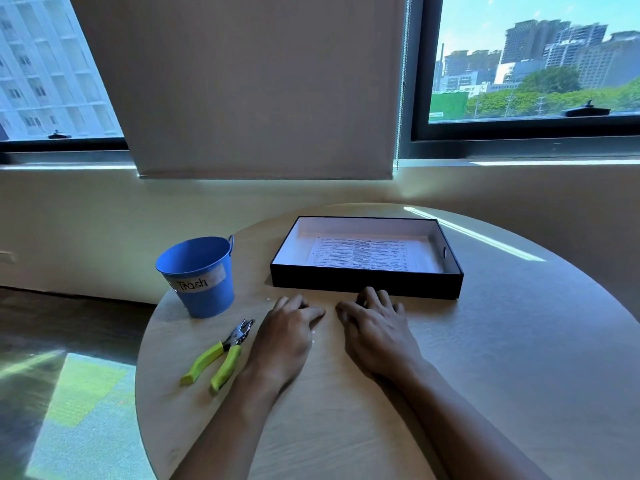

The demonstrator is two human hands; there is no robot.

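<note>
Both slack and empty, left hand (284,336) lies beside punch (221,355), right hand (377,332) before tray (363,283).

The table (485,358) stands before a wall (104,220). The box (329,280) sits on the far middle of the table, and a sheet of paper (363,252) lies flat inside it. The bucket (197,275) stands at the table's left edge, left of the box and apart from it. The hole punch (218,355) lies nearer the person than the bucket, just left of the left hand (287,337). Both hands rest on the table in front of the box, side by side. The right hand (375,336) lies to the right, its fingertips (369,294) just before the box's near wall
</note>
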